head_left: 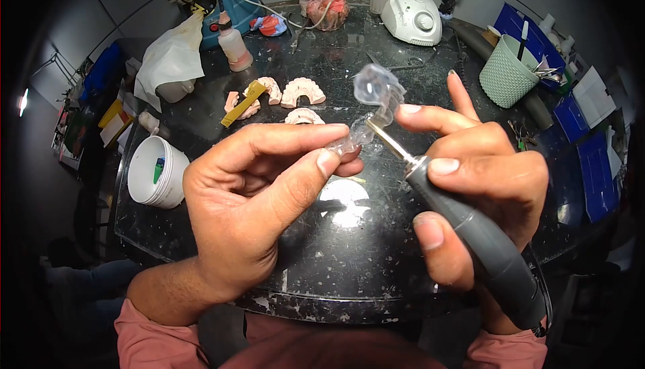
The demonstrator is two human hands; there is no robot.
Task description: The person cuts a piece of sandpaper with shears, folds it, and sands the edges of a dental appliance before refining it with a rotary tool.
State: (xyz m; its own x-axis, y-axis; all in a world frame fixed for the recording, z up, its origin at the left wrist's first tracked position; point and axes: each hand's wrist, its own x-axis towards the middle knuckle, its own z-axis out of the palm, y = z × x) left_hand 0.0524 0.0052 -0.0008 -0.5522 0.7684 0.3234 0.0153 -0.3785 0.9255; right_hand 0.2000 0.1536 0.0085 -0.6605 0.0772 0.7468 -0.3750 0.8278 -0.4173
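Pinched between the thumb and fingers of my left hand (245,198) is a clear plastic dental aligner (365,134), its far end raised above the black table (316,255). My right hand (494,157) grips a dark grey rotary handpiece (474,221) like a pen. The handpiece's metal tip (386,135) meets the aligner around its middle. One right fingertip lies right at the aligner's edge, and another finger points upward. Beyond my left hand stand several plaster dental casts (302,91), one partly hidden behind my fingers. A yellow strip (242,103) lies across the leftmost cast.
A white tub (176,177) stands left of my left hand. Toward the back are a pink-liquid bottle (234,50), a blue machine (235,10) and a white control unit (410,16). A pale green basket (500,77) holds tools at the right.
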